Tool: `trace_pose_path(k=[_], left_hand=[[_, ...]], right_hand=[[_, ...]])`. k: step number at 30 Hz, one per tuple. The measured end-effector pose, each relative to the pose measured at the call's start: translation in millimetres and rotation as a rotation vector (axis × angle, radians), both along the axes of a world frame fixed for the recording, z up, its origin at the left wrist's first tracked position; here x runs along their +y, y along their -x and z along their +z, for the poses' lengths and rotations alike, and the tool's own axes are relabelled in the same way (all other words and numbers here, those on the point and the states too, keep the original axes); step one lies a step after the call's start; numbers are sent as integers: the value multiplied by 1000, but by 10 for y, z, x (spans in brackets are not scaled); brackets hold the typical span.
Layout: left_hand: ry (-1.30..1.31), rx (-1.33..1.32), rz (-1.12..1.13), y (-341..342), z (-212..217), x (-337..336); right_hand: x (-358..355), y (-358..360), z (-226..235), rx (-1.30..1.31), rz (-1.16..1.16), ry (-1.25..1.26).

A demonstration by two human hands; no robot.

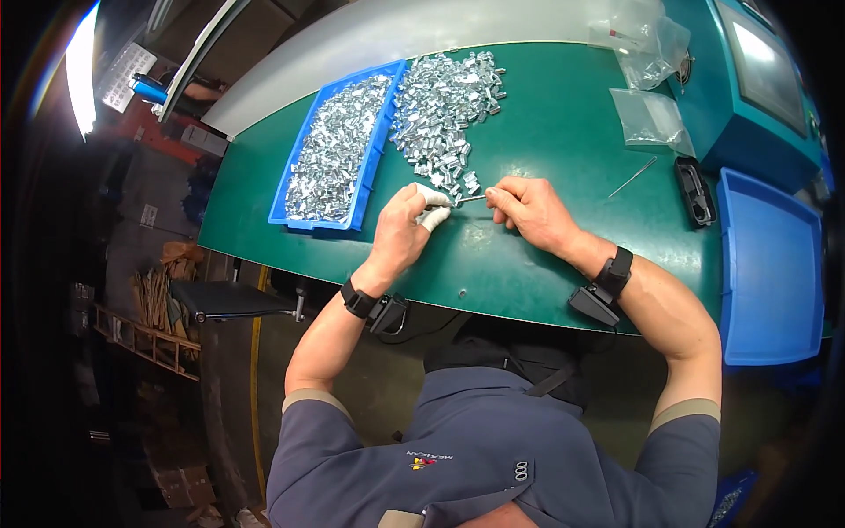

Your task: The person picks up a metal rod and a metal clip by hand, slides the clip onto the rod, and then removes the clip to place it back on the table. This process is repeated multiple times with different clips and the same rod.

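My left hand (403, 231), with white coverings on its thumb and fingertips, is closed in a pinch at the near end of the metal pile. What it pinches is mostly hidden, but appears to be one of the small silvery parts. My right hand (533, 211) grips a thin metal rod (473, 199), whose tip reaches the left fingertips. Just beyond the hands lies a loose heap of small shiny metal parts (440, 119). To its left, a blue tray (370, 167) is filled with similar parts (339, 145).
On the green table (563, 114) to the right lie a thin metal tool (632, 177), a black case (695, 194) and clear plastic bags (651, 119). A blue bin (772, 268) stands at the right edge, beside a teal machine with a screen (761, 66).
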State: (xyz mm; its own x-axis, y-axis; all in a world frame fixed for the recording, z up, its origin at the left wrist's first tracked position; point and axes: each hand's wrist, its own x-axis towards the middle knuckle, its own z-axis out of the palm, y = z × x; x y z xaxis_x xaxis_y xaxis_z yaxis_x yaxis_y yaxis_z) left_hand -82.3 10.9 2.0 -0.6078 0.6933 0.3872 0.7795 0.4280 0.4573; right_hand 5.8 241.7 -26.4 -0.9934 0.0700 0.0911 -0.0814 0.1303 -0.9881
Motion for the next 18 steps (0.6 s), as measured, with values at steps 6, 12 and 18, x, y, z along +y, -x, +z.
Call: trace_pose_path(k=[6,12,18], left_hand=[[-46,-51,4,-102,62,81],[-71,-43,1,-108,43,93],[-95,19,-36,-149,44,174]], right_hand=[[22,-7,41,-1,7,5],[18,-42,67,-48,132,-6],[65,-4,34,-75,140,3]])
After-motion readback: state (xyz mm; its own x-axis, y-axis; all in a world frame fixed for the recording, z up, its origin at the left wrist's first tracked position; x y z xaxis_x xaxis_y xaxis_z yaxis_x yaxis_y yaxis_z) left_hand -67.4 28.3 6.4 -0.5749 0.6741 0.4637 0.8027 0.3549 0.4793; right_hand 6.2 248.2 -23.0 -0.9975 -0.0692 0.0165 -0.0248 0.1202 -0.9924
